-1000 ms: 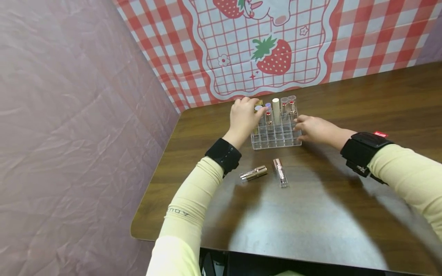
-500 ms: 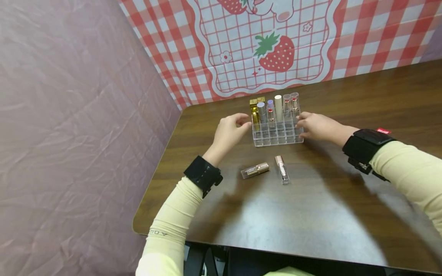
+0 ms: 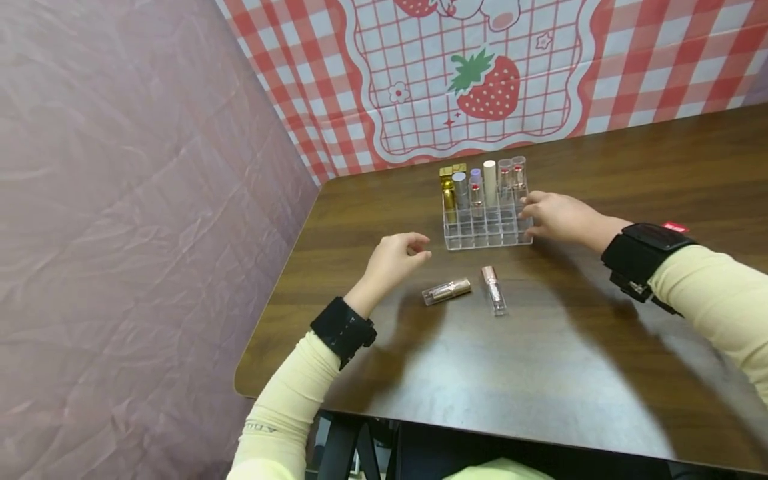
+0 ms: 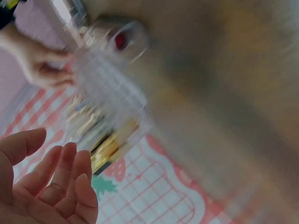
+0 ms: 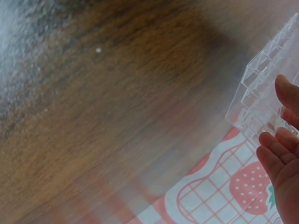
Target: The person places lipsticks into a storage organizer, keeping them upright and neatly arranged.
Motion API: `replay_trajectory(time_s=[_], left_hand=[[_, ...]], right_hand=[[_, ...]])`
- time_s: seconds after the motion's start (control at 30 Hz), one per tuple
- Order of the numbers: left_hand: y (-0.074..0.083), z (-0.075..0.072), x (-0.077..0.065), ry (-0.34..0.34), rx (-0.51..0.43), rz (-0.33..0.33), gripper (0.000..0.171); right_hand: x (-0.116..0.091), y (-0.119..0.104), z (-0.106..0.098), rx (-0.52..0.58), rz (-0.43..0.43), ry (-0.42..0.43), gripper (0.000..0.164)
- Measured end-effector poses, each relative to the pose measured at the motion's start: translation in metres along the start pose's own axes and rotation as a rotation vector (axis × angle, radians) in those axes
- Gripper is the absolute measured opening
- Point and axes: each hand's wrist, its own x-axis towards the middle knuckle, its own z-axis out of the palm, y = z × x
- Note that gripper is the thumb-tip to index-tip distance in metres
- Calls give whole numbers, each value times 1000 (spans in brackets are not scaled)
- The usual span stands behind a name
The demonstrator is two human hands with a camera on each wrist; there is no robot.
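Note:
A clear lipstick organizer (image 3: pixel 489 239) stands at the back of the table, with lipsticks upright in its back rows: gold tubes (image 3: pixel 449 200), a cream tube (image 3: pixel 490 183) and several clear-capped ones. My right hand (image 3: pixel 564 217) rests against its right side, fingers fairly straight; in the right wrist view, thumb and fingers (image 5: pixel 275 151) lie by the clear wall. My left hand (image 3: pixel 397 261) hovers empty over the table, fingers loosely bent. Close to it lies a clear-capped lipstick (image 3: pixel 447 292) on its side. A second lipstick (image 3: pixel 495 291) lies just right of that one.
The wooden table (image 3: pixel 570 333) has its left edge beside a pinkish cloth wall (image 3: pixel 150 233). Behind the organizer hangs a red checked cloth (image 3: pixel 414 120) with strawberries. The organizer's front rows hold no lipsticks.
My left hand has drawn back from the organizer's left part, down and left toward the lying lipsticks, uncovering the gold tubes. The right hand stays at the organizer's right side.

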Motion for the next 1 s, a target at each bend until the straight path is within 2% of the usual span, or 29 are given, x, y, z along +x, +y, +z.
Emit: replay_trajectory(time_s=[0.13,0.27,0.4,0.57,0.8,1.0], left_hand=[[-4,13,-7,-91,67,-6,31],[-9,21,-12,-146,69,-25,34],[-12,28,-15,-167,67,-22,35],[-13,34,-19,-190,106,-15,37],[-10,37,-23,-214,173,-41,41],[-9,37,-23,-227,224,-41,38]], right_hand=[[-1,1,0,-3,12,-2,31],[-1,2,0,-3,20,-9,31],[0,2,1,-2,22,-13,31],[1,2,2,1,23,-10,30],[2,3,2,-1,30,-19,30],[2,2,2,1,25,-30,31]])
